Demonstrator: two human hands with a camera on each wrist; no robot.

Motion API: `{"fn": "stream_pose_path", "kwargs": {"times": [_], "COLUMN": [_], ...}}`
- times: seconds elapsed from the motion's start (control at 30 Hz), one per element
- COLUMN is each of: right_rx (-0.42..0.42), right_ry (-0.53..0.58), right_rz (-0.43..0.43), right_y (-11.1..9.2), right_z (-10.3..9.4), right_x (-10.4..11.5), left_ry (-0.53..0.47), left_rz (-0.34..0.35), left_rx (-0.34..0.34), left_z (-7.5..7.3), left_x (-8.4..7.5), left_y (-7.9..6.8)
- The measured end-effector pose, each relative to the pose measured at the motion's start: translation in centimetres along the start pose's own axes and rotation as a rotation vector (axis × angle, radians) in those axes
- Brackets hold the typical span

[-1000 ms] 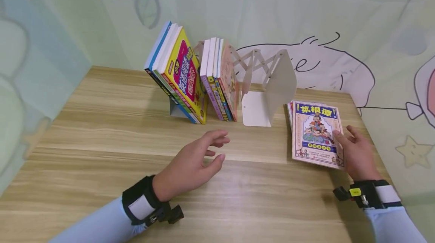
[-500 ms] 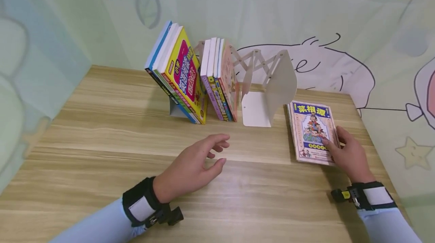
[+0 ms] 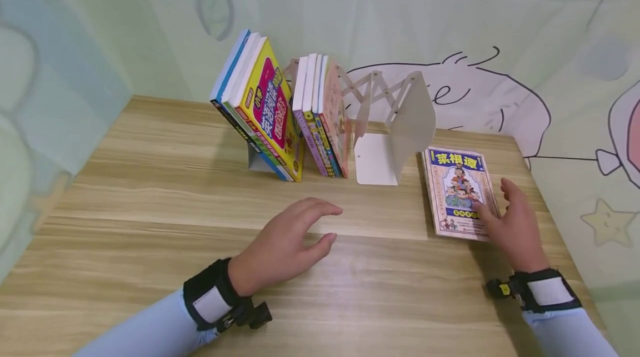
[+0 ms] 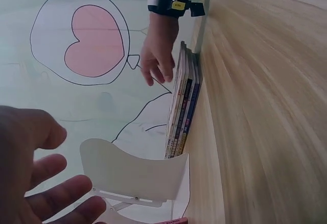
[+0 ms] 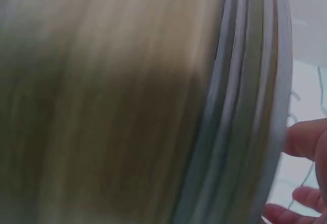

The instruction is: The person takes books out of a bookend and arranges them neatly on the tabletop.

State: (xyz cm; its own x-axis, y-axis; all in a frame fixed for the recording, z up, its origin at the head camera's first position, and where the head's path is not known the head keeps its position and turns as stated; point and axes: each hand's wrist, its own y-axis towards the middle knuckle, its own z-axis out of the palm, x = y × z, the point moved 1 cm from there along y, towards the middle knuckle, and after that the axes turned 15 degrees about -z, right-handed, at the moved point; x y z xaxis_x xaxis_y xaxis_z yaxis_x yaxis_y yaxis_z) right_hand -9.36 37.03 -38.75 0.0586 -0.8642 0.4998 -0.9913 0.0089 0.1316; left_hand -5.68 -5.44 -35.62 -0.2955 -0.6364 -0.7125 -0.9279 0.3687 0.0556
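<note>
Lying flat near the right edge of the pale wood-grain table (image 3: 375,301): a small stack of thin paperback books (image 3: 457,193), topped by a pale pink-and-navy cover with yellow lettering and cartoon figures. Just right of the stack, the right hand (image 3: 517,229), thumb over the cover's right margin, fingers loosely spread past the edge; hard to tell whether touching. Well apart to the left, above the wood, the left hand (image 3: 282,246), thumb and fingers apart. Farther back, a cream-white metal folding book rack (image 3: 416,115), with slim upright books (image 3: 325,118) and taller, yellow-fronted ones (image 3: 272,115) beside them.
</note>
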Motion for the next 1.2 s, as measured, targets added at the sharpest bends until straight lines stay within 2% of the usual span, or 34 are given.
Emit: {"fn": "stream_pose_path", "kwargs": {"times": [0.1,0.17,0.33,0.47,0.57,0.83,0.97,1.2], "right_rx": [-0.094,-0.114,-0.094,-0.098,-0.049,0.149,0.16,0.13], "right_ry": [-0.03,-0.001,0.092,0.114,0.118,0.096,0.089,0.109], "right_rz": [-0.134,-0.208,-0.364,-0.507,-0.587,-0.64,-0.687,-0.728], "right_y": [-0.4,-0.8,-1.8,-2.5,-3.1,-4.6,-4.8,-4.4], "right_z": [0.0,0.1,0.8,1.5,2.2,4.0,4.5,4.4], "right_x": [1.4,2.4,5.3,7.8,9.6,14.0,15.0,15.7], "left_ry": [-0.008,-0.018,-0.024,-0.018,-0.018,0.001,0.008,0.013], "left_rz": [-0.002,-0.007,-0.024,-0.032,-0.046,-0.052,-0.063,-0.07], "left_rx": [-0.017,-0.021,-0.019,-0.029,-0.043,-0.068,-0.063,-0.058], "left_z": [0.0,0.0,0.1,0.0,-0.1,-0.3,-0.4,-0.5], "left_x": [0.2,0.3,0.4,0.4,0.4,0.6,0.5,0.4], "left_y": [-0.1,-0.1,-0.2,-0.3,-0.3,-0.5,-0.5,-0.5]}}
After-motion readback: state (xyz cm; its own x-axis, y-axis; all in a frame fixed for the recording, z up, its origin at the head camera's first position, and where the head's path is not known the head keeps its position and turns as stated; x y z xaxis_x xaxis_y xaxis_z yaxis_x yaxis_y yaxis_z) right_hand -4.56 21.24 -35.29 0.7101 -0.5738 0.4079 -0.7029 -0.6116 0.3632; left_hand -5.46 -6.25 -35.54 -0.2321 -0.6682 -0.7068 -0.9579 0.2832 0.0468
